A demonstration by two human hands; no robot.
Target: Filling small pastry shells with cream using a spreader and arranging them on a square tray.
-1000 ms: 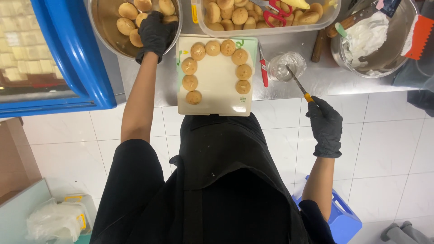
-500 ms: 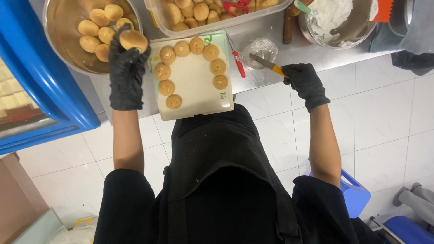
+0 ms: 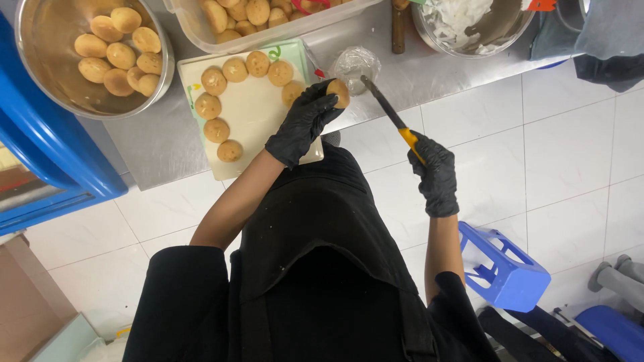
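Bun (image 3: 338,92) held in left hand (image 3: 303,123), black glove, fingers wrapped round it, at the near edge of the steel counter (image 3: 151,144), just beside the white cutting board (image 3: 255,117). Right hand (image 3: 435,171), gloved too, fist closed on yellow-handled knife (image 3: 389,114), blade tip close to the bun, not touching. Buns in an arc on the board. More buns in metal bowl (image 3: 40,40) and plastic tub (image 3: 268,37). Blue stool (image 3: 500,268) on the tile floor.

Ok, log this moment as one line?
left hand: holds round golden bun | right hand: grips yellow-handled knife | blade near bun | white cutting board: buns along edge
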